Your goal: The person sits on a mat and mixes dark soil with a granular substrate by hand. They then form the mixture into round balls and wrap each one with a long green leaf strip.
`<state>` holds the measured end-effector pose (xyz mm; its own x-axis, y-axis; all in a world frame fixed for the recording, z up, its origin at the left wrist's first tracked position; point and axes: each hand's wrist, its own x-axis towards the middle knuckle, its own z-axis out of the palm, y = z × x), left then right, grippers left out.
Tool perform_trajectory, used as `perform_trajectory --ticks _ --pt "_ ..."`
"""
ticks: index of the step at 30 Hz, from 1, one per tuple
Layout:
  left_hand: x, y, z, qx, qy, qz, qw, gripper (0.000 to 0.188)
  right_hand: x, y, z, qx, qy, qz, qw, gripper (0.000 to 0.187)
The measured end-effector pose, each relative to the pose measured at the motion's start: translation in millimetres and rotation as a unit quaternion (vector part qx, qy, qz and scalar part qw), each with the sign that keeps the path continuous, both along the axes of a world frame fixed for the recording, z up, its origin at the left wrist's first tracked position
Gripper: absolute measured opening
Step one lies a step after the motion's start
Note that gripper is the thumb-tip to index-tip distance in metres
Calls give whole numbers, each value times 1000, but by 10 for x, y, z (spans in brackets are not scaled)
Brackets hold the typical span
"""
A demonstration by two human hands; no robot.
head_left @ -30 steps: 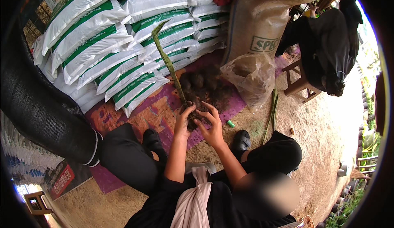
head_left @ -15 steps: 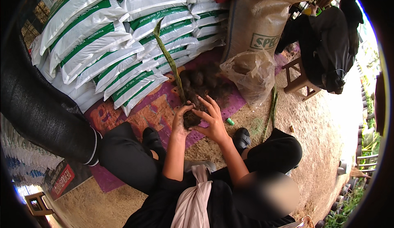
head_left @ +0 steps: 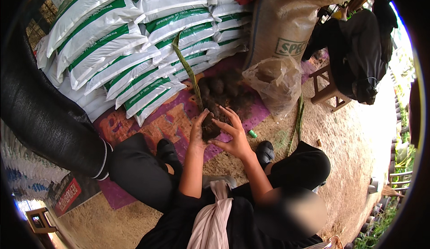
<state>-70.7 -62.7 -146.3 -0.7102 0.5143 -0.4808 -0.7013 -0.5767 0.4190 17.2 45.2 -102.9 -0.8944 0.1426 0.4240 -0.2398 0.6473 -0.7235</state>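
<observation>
Between my two hands is a dark clump of soil [head_left: 209, 128] with a long, narrow green leaf [head_left: 187, 69] rising from it, leaning to the far left. My left hand [head_left: 197, 130] is wrapped along the clump's left side. On the other side, my right hand [head_left: 234, 137] curves round it, fingers bent and thumb near its lower end. The undersides of the clump and some fingertips are hidden. Just beyond lies a heap of dark, rounded soil lumps [head_left: 218, 87] on a purple printed sheet [head_left: 181, 137].
Stacked white-and-green sacks [head_left: 152, 76] rise at the far left. A tall tan sack [head_left: 280, 25] and a clear plastic bag [head_left: 277, 81] stand beyond the heap. Another long leaf [head_left: 298, 121] and a green cap [head_left: 252, 134] lie rightward. A person sits on a brown stool [head_left: 329, 90].
The upright leaf's tip has come lower and nearer. My left fingers have straightened a little along the clump; both hands stay round it.
</observation>
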Motion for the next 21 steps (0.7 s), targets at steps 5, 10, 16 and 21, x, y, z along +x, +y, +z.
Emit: perform_trajectory --ticks 5,10,16,21 --pt "30 23 31 -23 29 -15 999 21 7 -10 -7 -19 -6 -19 1000 60" --pt "6 69 -60 -38 18 12 999 27 1 -127 -103 0 -6 -33 999 60" --pt "-16 49 -197 51 -24 10 998 42 -1 -171 -100 59 -22 -79 995 57" --pt "-30 34 -215 45 -8 2 999 50 -3 -202 -94 155 12 -78 985 51"
